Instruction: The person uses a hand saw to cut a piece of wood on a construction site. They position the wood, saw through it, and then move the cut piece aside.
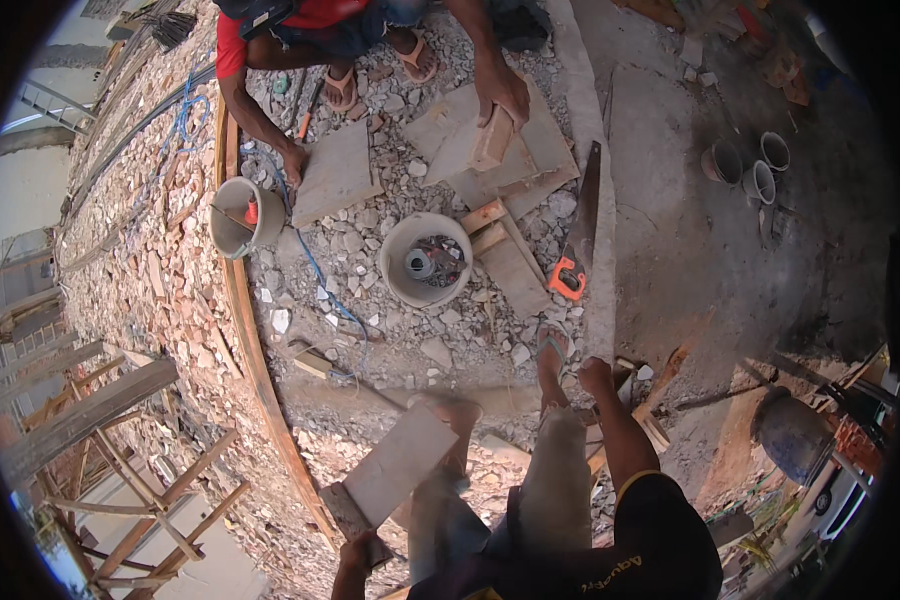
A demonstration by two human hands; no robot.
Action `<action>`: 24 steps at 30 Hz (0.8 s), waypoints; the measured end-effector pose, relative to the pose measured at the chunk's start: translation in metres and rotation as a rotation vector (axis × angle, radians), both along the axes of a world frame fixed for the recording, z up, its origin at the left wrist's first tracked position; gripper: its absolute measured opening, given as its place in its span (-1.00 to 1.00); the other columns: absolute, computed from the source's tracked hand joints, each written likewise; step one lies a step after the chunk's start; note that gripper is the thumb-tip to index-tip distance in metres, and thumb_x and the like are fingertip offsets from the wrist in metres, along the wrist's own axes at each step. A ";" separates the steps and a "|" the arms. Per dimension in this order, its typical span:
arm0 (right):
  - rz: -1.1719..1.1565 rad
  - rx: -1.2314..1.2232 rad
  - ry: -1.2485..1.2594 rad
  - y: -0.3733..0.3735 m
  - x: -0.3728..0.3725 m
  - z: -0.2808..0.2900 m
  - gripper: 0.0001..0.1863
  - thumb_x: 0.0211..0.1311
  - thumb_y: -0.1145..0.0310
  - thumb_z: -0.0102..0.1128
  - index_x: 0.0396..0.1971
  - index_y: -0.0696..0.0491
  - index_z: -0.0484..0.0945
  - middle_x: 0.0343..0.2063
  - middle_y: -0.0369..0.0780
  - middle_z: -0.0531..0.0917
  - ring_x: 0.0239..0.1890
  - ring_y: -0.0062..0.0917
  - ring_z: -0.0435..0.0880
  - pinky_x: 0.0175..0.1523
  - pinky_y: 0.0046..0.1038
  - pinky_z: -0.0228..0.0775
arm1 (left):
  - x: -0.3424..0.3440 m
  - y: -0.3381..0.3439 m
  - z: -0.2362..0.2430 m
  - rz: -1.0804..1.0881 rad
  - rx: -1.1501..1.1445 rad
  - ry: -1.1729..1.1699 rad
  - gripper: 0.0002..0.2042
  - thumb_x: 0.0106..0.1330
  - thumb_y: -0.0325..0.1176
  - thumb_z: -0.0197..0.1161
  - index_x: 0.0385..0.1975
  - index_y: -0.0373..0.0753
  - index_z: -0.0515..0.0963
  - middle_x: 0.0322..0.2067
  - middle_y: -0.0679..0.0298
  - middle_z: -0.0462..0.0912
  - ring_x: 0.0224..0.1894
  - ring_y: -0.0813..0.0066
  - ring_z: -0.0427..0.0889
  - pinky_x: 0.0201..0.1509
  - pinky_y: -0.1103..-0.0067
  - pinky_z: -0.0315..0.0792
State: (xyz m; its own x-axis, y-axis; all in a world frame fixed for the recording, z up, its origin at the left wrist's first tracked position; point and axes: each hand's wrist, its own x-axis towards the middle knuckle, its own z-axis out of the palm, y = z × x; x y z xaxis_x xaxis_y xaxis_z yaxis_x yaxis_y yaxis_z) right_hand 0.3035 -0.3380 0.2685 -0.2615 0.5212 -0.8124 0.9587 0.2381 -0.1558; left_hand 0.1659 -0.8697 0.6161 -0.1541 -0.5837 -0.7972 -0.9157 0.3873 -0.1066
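Note:
My left hand (363, 551) is closed around the near end of a wooden block (348, 512). A flat grey-brown board (405, 462) joins or lies against that block and slants up to the right, in front of my leg. My right hand (596, 376) is curled into a fist beside my sandalled foot (552, 343), above some wood offcuts (622, 378). Whatever its fingers may hold is hidden. Farther off, a handsaw (581, 225) with an orange handle lies on the rubble, next to a short board with wooden blocks (515, 268).
Opposite me a crouching person in red rests one hand (500, 92) on a wood block over several boards (545, 150). A bucket of nails or scraps (394, 270) stands mid-rubble; another bucket (268, 215) sits by a long plank (255, 375). Several pails (722, 162) stand right.

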 end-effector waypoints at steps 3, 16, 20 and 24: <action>-0.019 0.058 0.007 0.025 -0.036 -0.090 -0.56 0.03 0.31 0.27 -0.04 0.12 0.57 -0.11 0.03 0.66 0.00 -0.07 0.62 0.10 -0.16 0.46 | 0.050 -0.027 -0.020 0.266 0.054 0.010 -0.59 0.20 -0.15 0.31 -0.15 -0.41 0.54 -0.40 0.12 0.63 -0.38 0.27 0.63 -0.28 0.33 0.56; 0.340 0.289 -0.086 0.056 -0.121 -0.212 -0.45 0.06 0.17 0.38 0.08 -0.07 0.45 0.02 -0.20 0.56 0.21 -0.21 0.43 0.19 0.08 0.30 | 0.024 0.011 -0.052 0.360 0.230 0.095 -0.77 0.30 -0.21 0.18 -0.33 -0.28 0.54 -0.49 0.24 0.59 -0.44 0.38 0.60 -0.32 0.47 0.53; 0.329 0.478 -0.005 0.062 -0.108 -0.154 -0.46 0.03 0.22 0.32 0.06 0.00 0.45 -0.07 -0.13 0.59 0.05 -0.12 0.54 0.07 0.04 0.38 | -0.007 0.044 -0.064 0.578 0.269 0.240 -0.69 0.34 -0.15 0.16 -0.12 -0.27 0.47 -0.38 0.26 0.58 -0.43 0.42 0.60 -0.35 0.48 0.56; 0.166 0.607 0.071 0.069 -0.083 -0.062 -0.58 -0.03 0.27 0.28 -0.13 0.13 0.54 -0.33 -0.01 0.65 -0.22 -0.06 0.65 -0.13 -0.06 0.44 | -0.039 0.076 -0.052 0.517 0.313 0.370 -0.73 0.38 -0.17 0.08 -0.16 -0.26 0.52 -0.39 0.24 0.61 -0.42 0.37 0.64 -0.33 0.41 0.58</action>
State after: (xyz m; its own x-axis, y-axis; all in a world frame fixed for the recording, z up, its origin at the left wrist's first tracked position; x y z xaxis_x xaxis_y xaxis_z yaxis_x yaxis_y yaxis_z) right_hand 0.2207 -0.2685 0.2061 -0.4204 0.8316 -0.3630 0.8939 0.4483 -0.0082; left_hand 0.1273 -0.7936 0.5646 -0.2121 -0.4076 -0.8882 -0.9451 -0.1455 0.2925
